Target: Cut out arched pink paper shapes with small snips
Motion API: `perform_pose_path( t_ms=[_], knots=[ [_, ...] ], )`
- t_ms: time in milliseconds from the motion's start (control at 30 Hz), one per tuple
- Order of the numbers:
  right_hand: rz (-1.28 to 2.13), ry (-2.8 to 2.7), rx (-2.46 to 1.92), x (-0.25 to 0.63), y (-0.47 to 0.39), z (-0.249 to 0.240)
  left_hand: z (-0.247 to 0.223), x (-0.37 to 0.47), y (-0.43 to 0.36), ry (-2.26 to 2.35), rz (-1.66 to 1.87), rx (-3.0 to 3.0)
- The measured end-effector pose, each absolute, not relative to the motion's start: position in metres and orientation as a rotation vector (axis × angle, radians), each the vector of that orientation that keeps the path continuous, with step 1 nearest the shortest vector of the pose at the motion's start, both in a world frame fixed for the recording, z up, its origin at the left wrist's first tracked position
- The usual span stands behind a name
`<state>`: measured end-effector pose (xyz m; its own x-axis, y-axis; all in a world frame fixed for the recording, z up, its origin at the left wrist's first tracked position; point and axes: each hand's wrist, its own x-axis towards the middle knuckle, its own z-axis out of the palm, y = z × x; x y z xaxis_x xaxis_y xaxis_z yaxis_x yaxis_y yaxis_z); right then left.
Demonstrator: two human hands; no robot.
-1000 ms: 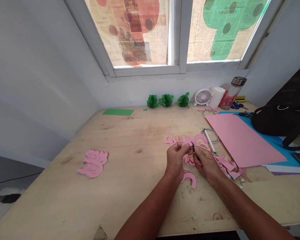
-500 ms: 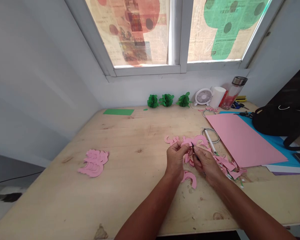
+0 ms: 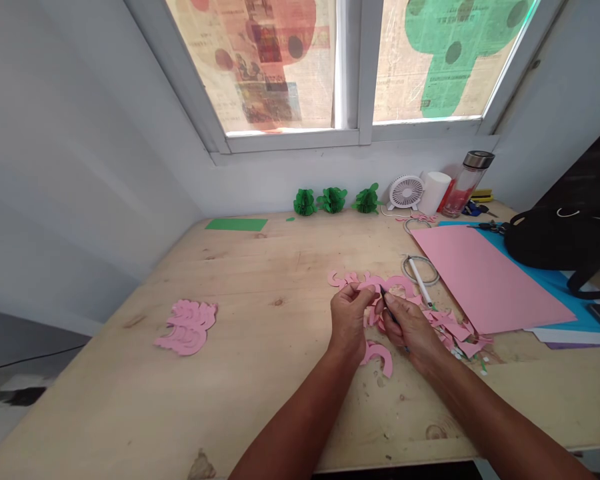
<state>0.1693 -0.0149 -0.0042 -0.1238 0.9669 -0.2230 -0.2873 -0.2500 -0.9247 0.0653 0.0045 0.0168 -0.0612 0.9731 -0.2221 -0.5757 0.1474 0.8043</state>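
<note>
My left hand (image 3: 349, 313) pinches a small pink paper piece (image 3: 369, 287) between thumb and fingers. Close beside it, my right hand (image 3: 407, 323) is closed around a slim dark tool (image 3: 386, 300) whose pointed tip reaches the paper's edge. The tool's exact kind is hard to tell, as the fingers cover most of it. Under and around both hands lie pink paper offcuts (image 3: 453, 325). A curved pink paper strip (image 3: 381, 355) rests on the table just below the hands.
Layered pink paper cutouts (image 3: 187, 327) lie on the wooden table (image 3: 260, 373) at left. Farther back are a green paper strip (image 3: 237, 225), green paper ornaments (image 3: 333, 200), a small fan (image 3: 406, 193) and a glass bottle (image 3: 467, 187). A white pen (image 3: 420, 281) lies near pink sheets (image 3: 490, 280).
The paper and the dark tool's tip have shifted slightly left, and the tool shows a little more from between the fingers. Both hands keep their grips.
</note>
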Motion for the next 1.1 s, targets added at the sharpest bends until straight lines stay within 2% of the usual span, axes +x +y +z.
perform_pose_path(
  t_ms=[1100],
  knots=[
    [1.624, -0.977, -1.098, 0.170, -0.018, 0.000, 0.020, 0.050, 0.012, 0.975, 1.293, 0.738]
  ],
)
